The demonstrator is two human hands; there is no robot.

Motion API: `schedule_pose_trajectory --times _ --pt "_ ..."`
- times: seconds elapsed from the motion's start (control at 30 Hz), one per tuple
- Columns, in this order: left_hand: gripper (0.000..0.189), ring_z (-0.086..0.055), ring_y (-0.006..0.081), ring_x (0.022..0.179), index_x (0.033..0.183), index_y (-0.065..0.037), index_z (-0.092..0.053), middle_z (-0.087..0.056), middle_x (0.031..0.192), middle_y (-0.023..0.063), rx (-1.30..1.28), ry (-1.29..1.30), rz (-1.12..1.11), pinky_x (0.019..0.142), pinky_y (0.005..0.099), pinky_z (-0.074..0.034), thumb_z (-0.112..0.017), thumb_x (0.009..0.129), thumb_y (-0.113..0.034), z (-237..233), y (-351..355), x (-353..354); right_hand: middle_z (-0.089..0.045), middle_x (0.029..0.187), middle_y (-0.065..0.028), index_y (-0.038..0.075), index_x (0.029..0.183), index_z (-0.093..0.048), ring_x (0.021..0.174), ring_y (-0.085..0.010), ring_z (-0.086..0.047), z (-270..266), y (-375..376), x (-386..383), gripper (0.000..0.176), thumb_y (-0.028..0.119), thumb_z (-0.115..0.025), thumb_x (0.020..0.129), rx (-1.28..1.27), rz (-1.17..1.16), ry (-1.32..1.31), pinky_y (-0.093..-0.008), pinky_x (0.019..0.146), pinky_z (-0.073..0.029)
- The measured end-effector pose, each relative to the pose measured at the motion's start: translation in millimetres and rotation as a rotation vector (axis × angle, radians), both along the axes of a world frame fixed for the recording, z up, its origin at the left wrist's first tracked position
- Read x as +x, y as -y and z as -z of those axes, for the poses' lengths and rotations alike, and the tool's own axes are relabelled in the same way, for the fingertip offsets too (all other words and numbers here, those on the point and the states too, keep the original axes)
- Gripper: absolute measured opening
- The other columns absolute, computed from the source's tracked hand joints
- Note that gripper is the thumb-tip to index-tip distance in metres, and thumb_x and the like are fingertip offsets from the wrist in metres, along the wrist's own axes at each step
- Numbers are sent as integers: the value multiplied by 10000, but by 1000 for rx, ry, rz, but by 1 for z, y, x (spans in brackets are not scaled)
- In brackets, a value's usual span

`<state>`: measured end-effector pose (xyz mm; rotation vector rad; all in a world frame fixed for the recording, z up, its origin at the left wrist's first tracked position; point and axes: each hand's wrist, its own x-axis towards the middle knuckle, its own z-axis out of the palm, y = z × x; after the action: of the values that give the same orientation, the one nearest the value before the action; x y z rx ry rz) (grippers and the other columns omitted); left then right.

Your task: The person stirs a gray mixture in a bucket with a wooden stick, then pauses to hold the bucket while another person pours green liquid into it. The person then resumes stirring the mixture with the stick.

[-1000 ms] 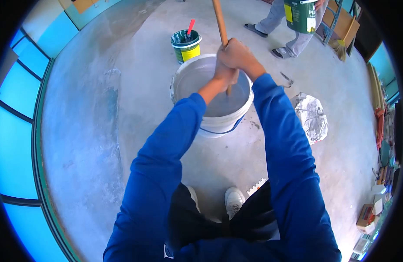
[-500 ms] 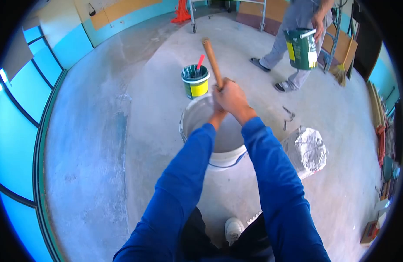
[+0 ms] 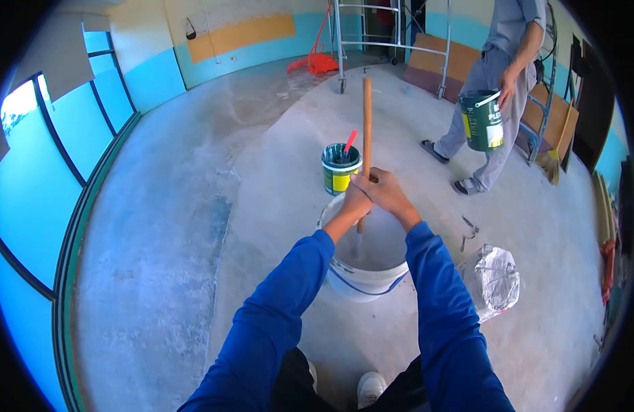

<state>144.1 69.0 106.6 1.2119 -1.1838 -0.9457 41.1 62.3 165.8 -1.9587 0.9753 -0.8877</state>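
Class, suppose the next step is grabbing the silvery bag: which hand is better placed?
Right, probably. The right hand is nearer the silvery bag, which lies on that side; the left hand would likely reach across the white bucket.

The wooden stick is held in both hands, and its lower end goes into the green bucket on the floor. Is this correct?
One thing is wrong: in the head view, the wooden stick goes down into the white bucket. The left hand and right hand do hold it.
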Motion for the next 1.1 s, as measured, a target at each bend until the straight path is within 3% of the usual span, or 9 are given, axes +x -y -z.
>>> schedule_pose_trajectory --times 0.13,0.2,0.27,0.4,0.53,0.6,0.67,0.83,1.1 --pt "362 -609 287 579 975 -45 -669 -615 637 101 -98 176 -252 544 387 -493 -525 858 -356 2 31 37 -641 841 -153 -50 1083 -584 789 -212 -627 27 26 0 428 319 -609 867 -313 92 135 -340 724 -500" --pt "509 -616 392 788 1022 -42 -653 -637 803 192 -43 271 -238 756 478 -484 -480 859 -492 -25 17 48 -644 934 -140 -37 1150 -546 862 -207 -630 40 44 -13 350 186 -563 881 -169 -104 -26 -332 746 -502" --pt "558 -562 423 946 1043 -52 -652 -605 951 232 -54 362 -241 824 505 -447 -466 858 -545 -30 23 52 -637 970 -104 -33 1154 -537 872 -189 -624 25 14 -13 317 110 -535 871 -168 -215 -146 -317 740 -504" --pt "624 -417 468 1167 1093 -74 -639 -487 1202 283 -30 526 -137 937 531 -369 -453 848 -617 -65 -6 32 -634 896 -78 -5 1075 -567 779 -186 -628 27 -11 23 248 154 -554 885 -35 -270 341 -325 696 -513" --pt "700 -369 410 1209 1237 -82 -528 -457 1217 225 2 647 -30 967 510 -357 -508 808 -634 -92 -31 33 -604 803 -46 42 955 -572 666 -125 -565 39 1 35 183 219 -540 921 309 -96 534 -296 585 -469" --pt "755 -369 391 1192 1279 -68 -464 -421 1239 211 -134 573 -167 969 494 -353 -583 765 -608 -96 -36 35 -591 734 -41 43 875 -570 618 -114 -553 42 13 33 207 243 -540 921 395 -45 554 -297 557 -466" --pt "751 -358 375 1206 1271 -53 -471 -399 1266 209 -214 490 -266 1002 464 -329 -617 751 -575 -105 -36 42 -522 602 -27 66 745 -525 474 -116 -483 28 20 37 263 274 -561 901 264 166 567 -288 442 -418" --pt "324 -534 258 989 1052 -38 -571 -534 1093 172 -620 69 -580 853 370 -432 -674 794 -202 -135 -39 43 -435 482 -3 91 614 -470 359 -114 -411 -25 27 62 338 279 -595 865 69 352 713 -280 346 -363" --pt "108 -482 19 620 844 -34 -603 -573 716 -26 -891 -283 -113 555 178 -395 -690 782 -50 -192 -109 75 -408 478 10 112 603 -454 385 -106 -396 -7 30 64 325 250 -591 865 231 194 705 -298 408 -405"
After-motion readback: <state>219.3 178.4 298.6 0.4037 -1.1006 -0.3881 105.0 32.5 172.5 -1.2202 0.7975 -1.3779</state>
